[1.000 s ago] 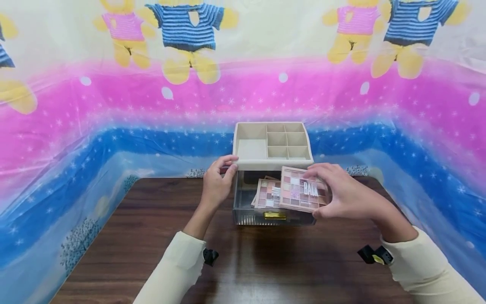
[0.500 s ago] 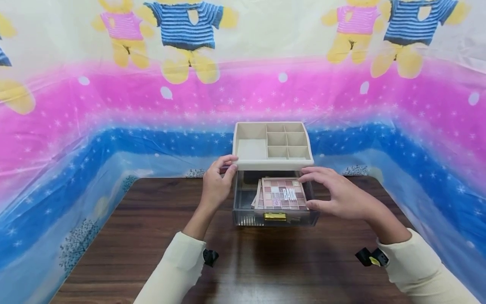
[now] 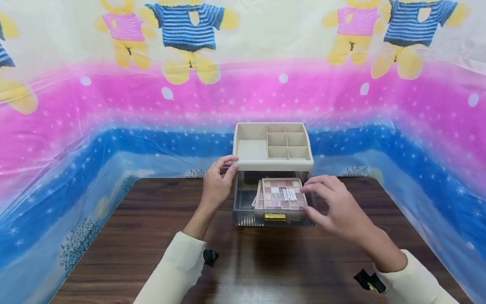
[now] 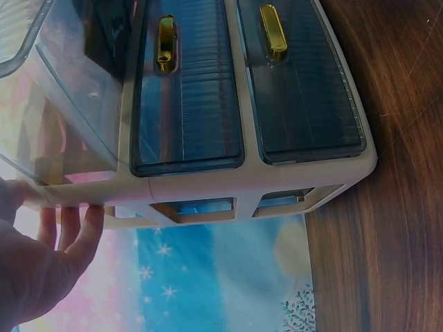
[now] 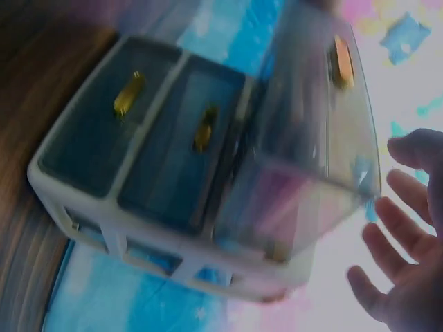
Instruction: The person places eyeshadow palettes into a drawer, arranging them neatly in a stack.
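Observation:
Several eyeshadow palettes (image 3: 282,194) lie in a loose stack inside the top drawer (image 3: 244,200), which is pulled out. The upper palette bears the word "BACK". This clear drawer belongs to a cream cosmetics organizer (image 3: 273,164) on the table. My left hand (image 3: 217,181) grips the organizer's left front edge; in the left wrist view its fingers (image 4: 86,232) bend over the side frame. By the drawer's right wall is my right hand (image 3: 338,207), fingers spread and holding nothing. The right wrist view is blurred and shows that hand apart from the drawer.
Divided compartments (image 3: 286,141) top the organizer. Below the pulled-out drawer are two closed drawers (image 4: 190,90) with gold handles. The dark wooden table (image 3: 152,253) extends in front and to both sides. A printed cloth (image 3: 182,101) hangs behind.
The right hand laid a palette on the stack in the drawer and released it. It then drew back slightly toward the lower right. My left hand kept its place.

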Demonstrator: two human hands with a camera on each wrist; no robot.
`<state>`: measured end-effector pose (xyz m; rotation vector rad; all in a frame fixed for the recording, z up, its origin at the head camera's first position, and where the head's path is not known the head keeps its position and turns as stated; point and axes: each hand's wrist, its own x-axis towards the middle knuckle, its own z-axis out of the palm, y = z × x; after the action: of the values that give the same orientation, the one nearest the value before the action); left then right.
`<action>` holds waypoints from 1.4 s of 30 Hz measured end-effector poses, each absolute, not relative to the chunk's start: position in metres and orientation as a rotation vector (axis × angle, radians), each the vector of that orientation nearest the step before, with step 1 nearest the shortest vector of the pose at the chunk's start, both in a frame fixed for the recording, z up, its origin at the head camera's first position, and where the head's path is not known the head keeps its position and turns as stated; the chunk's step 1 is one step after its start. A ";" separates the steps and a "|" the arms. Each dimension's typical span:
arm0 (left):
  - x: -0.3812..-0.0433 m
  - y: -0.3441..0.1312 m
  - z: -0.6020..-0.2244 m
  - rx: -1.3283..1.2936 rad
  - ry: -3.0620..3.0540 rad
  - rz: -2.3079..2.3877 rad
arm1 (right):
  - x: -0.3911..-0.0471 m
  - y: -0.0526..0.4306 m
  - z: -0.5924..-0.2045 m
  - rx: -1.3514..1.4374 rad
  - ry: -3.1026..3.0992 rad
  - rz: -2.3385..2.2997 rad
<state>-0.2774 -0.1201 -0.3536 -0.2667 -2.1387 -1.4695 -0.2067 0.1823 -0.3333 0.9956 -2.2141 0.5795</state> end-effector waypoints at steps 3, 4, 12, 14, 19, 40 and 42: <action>-0.277 -0.121 -0.354 -0.262 -2.132 -1.474 | -0.198 0.169 -0.341 1.090 -2.069 0.484; -0.277 -0.121 -0.354 -0.261 -2.132 -1.475 | -0.195 0.165 -0.345 1.115 -2.031 0.454; -0.278 -0.120 -0.356 -0.268 -2.148 -1.458 | -0.184 0.134 -0.365 1.125 -1.832 0.265; -0.278 -0.120 -0.357 -0.265 -2.150 -1.452 | -0.184 0.129 -0.367 1.107 -1.794 0.240; -0.278 -0.119 -0.356 -0.269 -2.148 -1.443 | -0.184 0.122 -0.373 1.090 -1.748 0.211; -0.277 -0.119 -0.352 -0.260 -2.145 -1.463 | -0.195 0.115 -0.377 1.018 -1.701 0.203; -0.277 -0.119 -0.353 -0.257 -2.146 -1.465 | -0.200 0.115 -0.376 1.003 -1.712 0.215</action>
<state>-0.2771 -0.1194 -0.3525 -0.2573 -2.1465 -1.4655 -0.1998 0.1152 -0.3764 1.0025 -1.7116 0.2154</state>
